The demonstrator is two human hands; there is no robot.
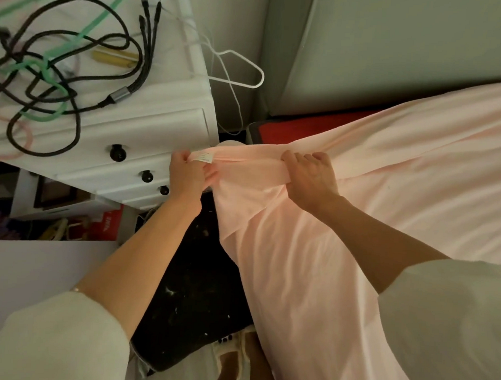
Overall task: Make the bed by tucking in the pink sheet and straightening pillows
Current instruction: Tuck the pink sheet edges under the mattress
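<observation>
My sleeves point(50, 339) sit closest, pale and loose, one at each lower corner, with my bare forearms reaching up from them toward the sheet point(312, 264). Between the sleeves, under the sheet's hanging edge, lies a dark speckled floor point(190, 287).

The sheet is pink and covers the bed to the right, its near side draping down over the edge toward me. Its corner is gathered into a tight band, stretched level between my two hands. My left hand point(186, 175) grips the end of that band, fingers curled round the bunched cloth, with a small white label point(202, 156) showing on the sheet just above my knuckles. My right hand point(311, 178) clamps the band further along, fingers folded over the top of it and thumb underneath. From my right hand creases run out across the sheet toward the far side.

Beyond the sheet's pulled corner, a strip of red mattress point(312, 125) shows bare, against the pale headboard point(393, 52).

Left of the sheet stands a white nightstand point(149, 119) with dark round knobs, my left hand just beside its front. Tangled black cables point(76, 67) lie on top of it, with a green one among them. A white hanger point(243, 71) hangs in the gap between nightstand and headboard.
</observation>
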